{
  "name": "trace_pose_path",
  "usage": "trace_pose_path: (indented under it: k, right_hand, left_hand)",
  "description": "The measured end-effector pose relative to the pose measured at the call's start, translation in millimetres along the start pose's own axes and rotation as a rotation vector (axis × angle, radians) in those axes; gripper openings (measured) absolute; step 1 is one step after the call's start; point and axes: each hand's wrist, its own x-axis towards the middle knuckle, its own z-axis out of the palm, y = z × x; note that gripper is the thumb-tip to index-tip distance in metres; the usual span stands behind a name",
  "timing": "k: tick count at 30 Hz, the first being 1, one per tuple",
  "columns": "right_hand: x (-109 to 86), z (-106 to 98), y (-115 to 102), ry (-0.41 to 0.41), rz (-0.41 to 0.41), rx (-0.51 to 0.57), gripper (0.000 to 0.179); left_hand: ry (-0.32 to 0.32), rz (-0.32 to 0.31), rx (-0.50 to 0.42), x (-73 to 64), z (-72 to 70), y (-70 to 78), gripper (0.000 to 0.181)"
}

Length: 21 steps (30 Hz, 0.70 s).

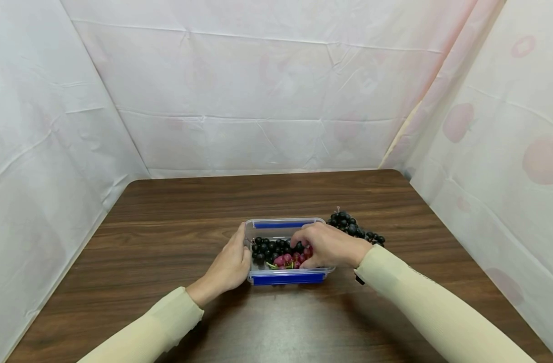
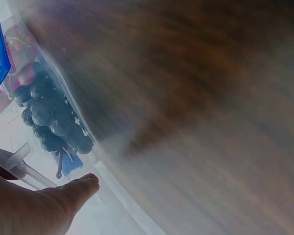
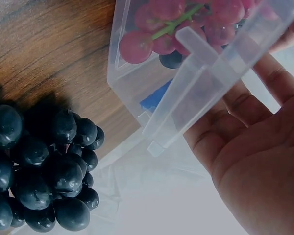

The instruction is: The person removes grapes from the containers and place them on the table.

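At the left, the left hand [image 1: 227,262] rests along the end wall of a clear container [image 1: 287,273] on the tabletop [image 1: 204,201], its fingers mostly straight, probably to steady the box against the other hand's work. Inside, dark grapes [image 1: 269,247] fill the left and back, with red grapes [image 1: 286,260] nearer the front and right, perhaps so that both bunches fit side by side. The left wrist view adds what the head view hardly gives: the dark bunch's brown stem, poking toward the left hand. Farther right, the right hand [image 1: 328,245] reaches over the right end, fingers bent above the red grapes; whether they grip any I cannot tell, since the hand covers its own contact. The right wrist view instead shows, through the clear wall, the red bunch's green stem. Rightmost, another dark bunch [image 1: 344,222] lies outside on the tabletop; the forearm partly hides it from the head camera, but the right wrist view shows its berries closely, apart from the wall
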Motion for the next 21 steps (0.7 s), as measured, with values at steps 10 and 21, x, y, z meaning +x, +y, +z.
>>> trace_pose_path:
  k: [10, 21]
  right_hand:
    - [5.5, 5.7, 1.7, -0.005, -0.038, -0.044, 0.036]
    - [10.0, 8.7, -1.2, -0.019, -0.011, -0.081, 0.033]
  left_hand:
    - [-0.001, -0.007, 0.004, 0.5, 0.7, 0.9, 0.067]
    - [0.002, -0.011, 0.003, 1.3, 1.4, 0.4, 0.067]
